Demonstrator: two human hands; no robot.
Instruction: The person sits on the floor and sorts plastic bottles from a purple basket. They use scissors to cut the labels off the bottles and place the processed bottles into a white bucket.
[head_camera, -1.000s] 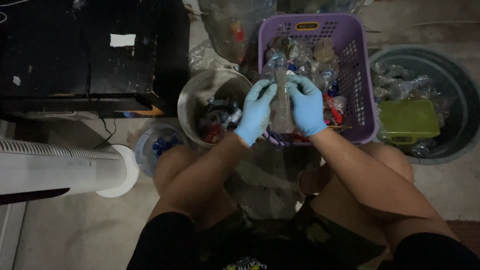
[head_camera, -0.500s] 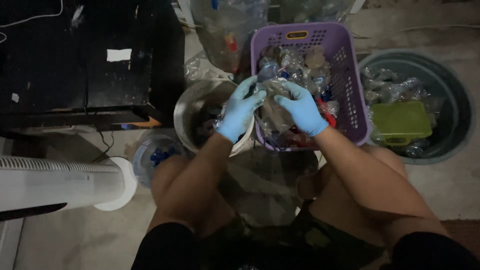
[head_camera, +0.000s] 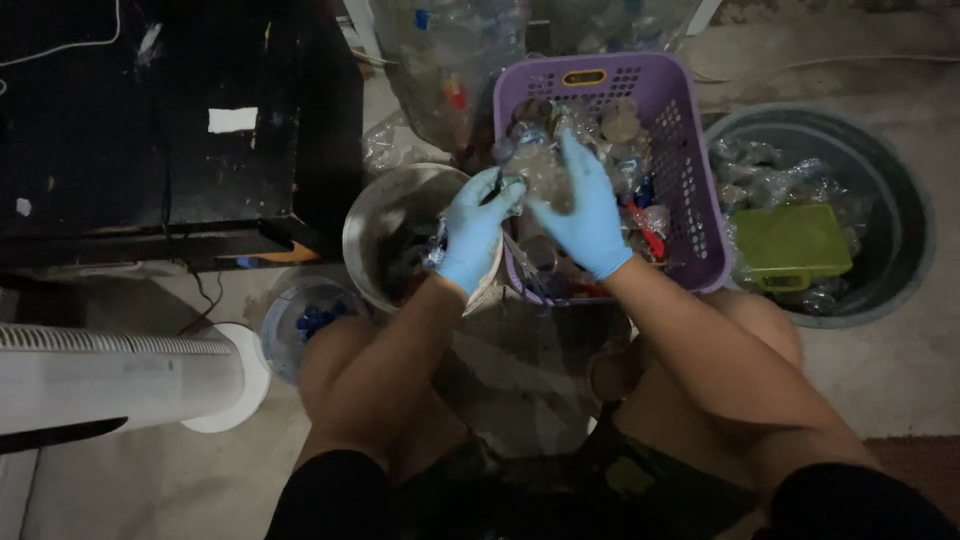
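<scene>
Both my hands wear blue gloves and grip one clear plastic bottle (head_camera: 541, 172) over the near left corner of a purple basket (head_camera: 694, 150). My left hand (head_camera: 474, 232) is closed on the bottle's left end, by its cap. My right hand (head_camera: 587, 215) wraps the bottle's body from the right. The basket holds several crushed clear bottles. A round metal pot (head_camera: 372, 215) with scraps and labels inside stands just left of my left hand.
A dark round tub (head_camera: 905, 215) at the right holds bottles and a green lid (head_camera: 792, 246). A small container of blue caps (head_camera: 300, 320) sits by my left knee. A black cabinet (head_camera: 150, 120) is at the upper left, a white fan body (head_camera: 110, 375) at the lower left.
My hands have shifted left with the bottle, from the basket's middle to its near left corner, and my left hand has moved to the bottle's end.
</scene>
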